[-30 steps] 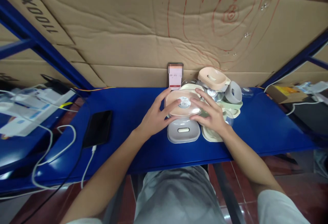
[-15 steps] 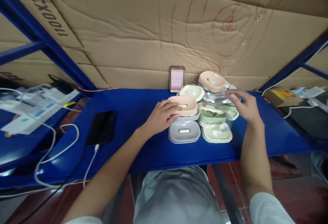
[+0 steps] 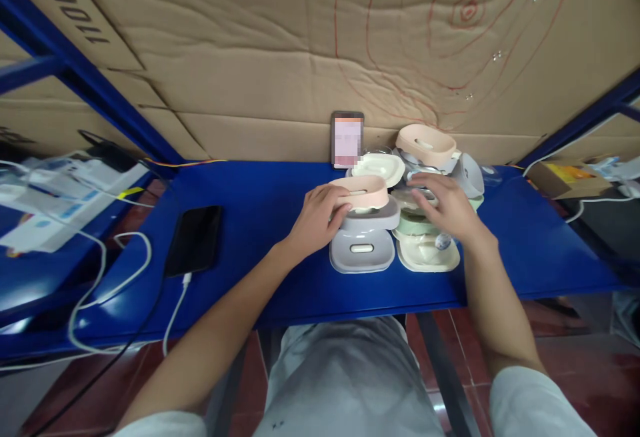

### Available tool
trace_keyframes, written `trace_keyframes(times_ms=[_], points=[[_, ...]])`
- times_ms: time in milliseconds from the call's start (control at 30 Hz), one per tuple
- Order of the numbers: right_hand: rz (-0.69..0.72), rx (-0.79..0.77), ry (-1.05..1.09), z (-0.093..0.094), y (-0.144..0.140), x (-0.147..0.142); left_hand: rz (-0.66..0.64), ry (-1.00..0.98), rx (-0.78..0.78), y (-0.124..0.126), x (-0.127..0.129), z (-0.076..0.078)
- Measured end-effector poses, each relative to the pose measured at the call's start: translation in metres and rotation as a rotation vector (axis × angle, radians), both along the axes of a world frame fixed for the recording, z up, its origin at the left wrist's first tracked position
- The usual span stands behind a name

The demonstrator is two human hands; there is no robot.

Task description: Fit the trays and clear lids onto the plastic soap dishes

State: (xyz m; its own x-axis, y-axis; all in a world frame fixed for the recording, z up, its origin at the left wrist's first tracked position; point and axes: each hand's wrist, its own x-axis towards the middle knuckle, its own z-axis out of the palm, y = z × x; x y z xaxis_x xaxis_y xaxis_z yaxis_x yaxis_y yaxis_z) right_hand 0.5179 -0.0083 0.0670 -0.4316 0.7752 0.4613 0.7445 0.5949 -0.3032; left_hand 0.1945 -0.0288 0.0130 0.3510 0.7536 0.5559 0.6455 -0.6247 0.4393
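Observation:
My left hand (image 3: 320,217) grips the left end of a pink soap dish (image 3: 367,198), fingers over its rim and thumb on the near side. Under that dish is a lavender one (image 3: 375,215), and another lavender dish (image 3: 361,253) lies nearer me. My right hand (image 3: 443,207) is over the right-hand stack with fingers apart, close to a clear plastic cover (image 3: 410,198); contact is unclear. Beneath it are a green dish (image 3: 415,225) and a cream dish (image 3: 425,257) with a round sticker (image 3: 443,242). A white dish (image 3: 380,169) and a second pink dish (image 3: 427,143) lie behind.
A phone with a blurred screen (image 3: 347,140) leans on the cardboard wall (image 3: 250,77). Another phone (image 3: 195,240), plugged into a white cable (image 3: 175,313), lies left on the blue table (image 3: 260,197). A grey dish (image 3: 469,175) leans at the back right.
My right hand has moved left, from the right side of the clear covers to above the green and cream stack. My left hand stays on the pink dish. The view has shifted slightly.

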Motion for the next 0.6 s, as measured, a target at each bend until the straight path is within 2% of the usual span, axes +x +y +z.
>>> trace_keyframes(times_ms=[100, 267, 400, 600], points=[[-0.01, 0.086, -0.041, -0.004, -0.006, -0.023, 0.018, -0.021, 0.007, 0.001, -0.001, -0.003], [0.123, 0.115, -0.106, -0.006, -0.014, -0.044, -0.04, -0.014, 0.065, 0.003, 0.001, -0.004], [0.222, 0.105, -0.038, -0.012, -0.013, -0.049, -0.094, -0.002, 0.115, 0.003, 0.004, -0.005], [0.215, 0.059, 0.071, -0.013, -0.013, -0.048, -0.098, -0.006, 0.223, 0.0, 0.005, -0.005]])
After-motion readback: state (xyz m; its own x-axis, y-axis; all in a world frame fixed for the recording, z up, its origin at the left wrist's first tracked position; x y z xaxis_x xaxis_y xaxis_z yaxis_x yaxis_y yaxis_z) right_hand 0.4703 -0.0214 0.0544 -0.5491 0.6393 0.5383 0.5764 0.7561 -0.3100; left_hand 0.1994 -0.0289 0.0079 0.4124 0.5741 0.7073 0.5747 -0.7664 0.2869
